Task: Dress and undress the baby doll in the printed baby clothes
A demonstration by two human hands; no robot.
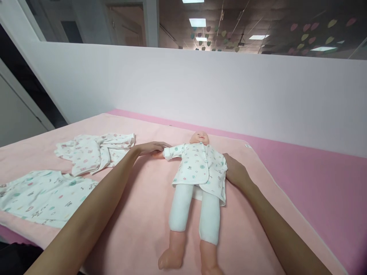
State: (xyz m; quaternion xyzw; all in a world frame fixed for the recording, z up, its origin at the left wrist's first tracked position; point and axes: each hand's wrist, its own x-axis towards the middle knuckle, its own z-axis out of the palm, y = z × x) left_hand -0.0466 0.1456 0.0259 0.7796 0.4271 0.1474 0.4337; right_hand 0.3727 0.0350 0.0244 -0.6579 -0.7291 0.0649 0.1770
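A baby doll (pixel 180 210) with white cloth legs lies on its back, head away from me. It wears a white baby shirt (pixel 195 164) with a small coloured print, closed at the front. My left hand (pixel 153 147) rests over the doll's hand at the left sleeve cuff, fingers stretched out and not wrapped round it. On the other side my right hand (pixel 236 170) is closed at the shirt's side, near the sleeve. Its fingertips are hidden by the cloth, and so is the doll's arm there.
A pink-printed baby garment (pixel 94 151) lies crumpled at the left. Nearer me is another white printed garment (pixel 48 196), spread flat. A pale pink blanket (pixel 137 229) covers much of the pink table surface (pixel 315 183). Behind stands a white wall (pixel 212 88) with windows above.
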